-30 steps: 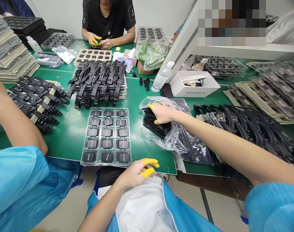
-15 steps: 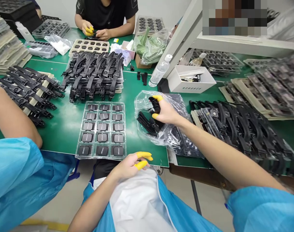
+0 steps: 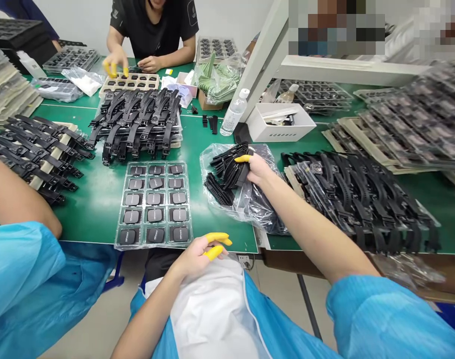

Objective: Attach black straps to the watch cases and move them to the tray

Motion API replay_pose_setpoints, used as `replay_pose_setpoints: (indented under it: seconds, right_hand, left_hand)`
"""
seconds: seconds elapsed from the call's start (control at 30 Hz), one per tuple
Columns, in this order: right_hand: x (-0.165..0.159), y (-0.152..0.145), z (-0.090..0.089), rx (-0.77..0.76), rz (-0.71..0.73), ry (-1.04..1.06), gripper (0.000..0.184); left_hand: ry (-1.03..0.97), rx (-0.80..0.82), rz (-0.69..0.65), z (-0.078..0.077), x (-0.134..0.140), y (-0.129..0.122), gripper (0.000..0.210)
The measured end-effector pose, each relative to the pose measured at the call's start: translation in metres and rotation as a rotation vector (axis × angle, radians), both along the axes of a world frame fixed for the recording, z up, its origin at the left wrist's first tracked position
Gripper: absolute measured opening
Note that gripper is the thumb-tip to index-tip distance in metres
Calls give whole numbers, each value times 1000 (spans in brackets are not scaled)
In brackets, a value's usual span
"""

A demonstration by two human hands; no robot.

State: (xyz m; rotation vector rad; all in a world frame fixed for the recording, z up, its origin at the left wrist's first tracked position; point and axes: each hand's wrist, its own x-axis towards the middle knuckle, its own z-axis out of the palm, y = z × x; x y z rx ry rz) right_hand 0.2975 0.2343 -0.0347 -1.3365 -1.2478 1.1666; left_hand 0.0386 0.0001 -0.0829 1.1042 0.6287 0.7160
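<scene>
My right hand (image 3: 257, 168), with yellow finger cots, is closed around a bunch of black watch straps (image 3: 230, 162) over an opened clear plastic bag (image 3: 206, 154). More loose straps (image 3: 219, 190) lie at the mouth of the bag, below the bunch. My left hand (image 3: 205, 252) hovers in front of the table edge, fingers slightly bent and apart, holding nothing. Yellow cots cover its thumb and fingertips. Nearest to it is a clear blister tray (image 3: 142, 203), whose pockets hold square dark watch cases, face down or covered.
Watches on stacked trays stand behind (image 3: 137, 117), left (image 3: 36, 144) and right (image 3: 347, 189). A water bottle (image 3: 234, 112) and a white box (image 3: 281, 122) stand behind the bag. A co-worker's blue sleeve (image 3: 21, 269) is close on the left; another person (image 3: 152, 35) sits opposite.
My right hand has turned and brought the straps out into a wider fan above the bag. My left hand has barely moved. The person opposite has moved one hand over the beige tray.
</scene>
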Motion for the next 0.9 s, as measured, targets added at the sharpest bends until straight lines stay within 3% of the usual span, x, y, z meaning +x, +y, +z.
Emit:
replay_pose_setpoints:
  seconds: [0.13,0.27,0.33,0.43,0.53,0.63,0.73,0.83,0.9]
  right_hand:
    - [19,-8,-15,10,-67,3,53]
    - [37,-22,-26,109,-211,-194,83]
    - [43,-28,-27,130,-273,-316,89]
    - [50,-37,-17,156,-286,-487,74]
    - [55,-56,4,178,-178,-697,51]
    - [56,-82,23,161,-77,-849,39]
    - [54,-107,28,84,-6,-821,30]
    - [49,-124,22,-54,54,-667,27]
    - [42,-129,17,-105,50,-521,28]
  left_hand:
    - [-1,-5,-10,1,1,1,50]
    - [22,-14,-11,5,0,2,48]
    - [48,-30,-10,8,0,2,47]
    - [100,-66,-11,14,1,-1,45]
    - [179,-27,-31,26,0,-4,42]
    - [283,127,-79,45,-9,-3,35]
    - [445,387,-25,65,-29,9,36]
    - [707,651,164,80,-49,43,40]
    - [857,735,270,85,-58,79,41]
